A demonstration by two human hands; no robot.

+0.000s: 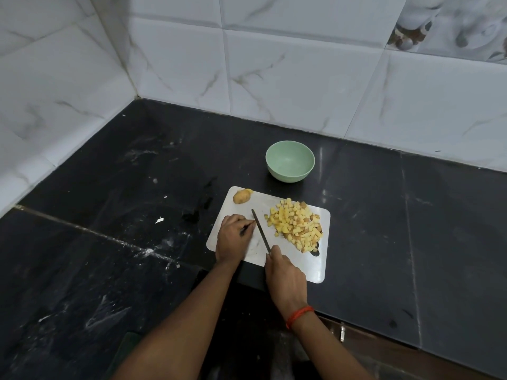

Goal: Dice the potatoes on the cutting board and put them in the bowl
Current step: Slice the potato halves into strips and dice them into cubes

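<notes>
A white cutting board [310, 266] lies on the black counter. A pile of yellow diced potato [297, 226] covers its right half. An unpeeled potato piece [241, 196] sits at the board's far left corner. My right hand [284, 275] grips the handle of a knife [260, 231], whose blade points away from me across the board. My left hand [234, 235] rests on the board's left part with its fingers curled down, fingertips right beside the blade. Whatever lies under that hand is hidden. A pale green bowl [290, 161] stands empty just beyond the board.
The black stone counter [123, 215] carries white smears and small scraps left of the board. White marble-look tiled walls [274, 78] close off the back and the left, meeting in a corner. The counter's front edge runs just below the board.
</notes>
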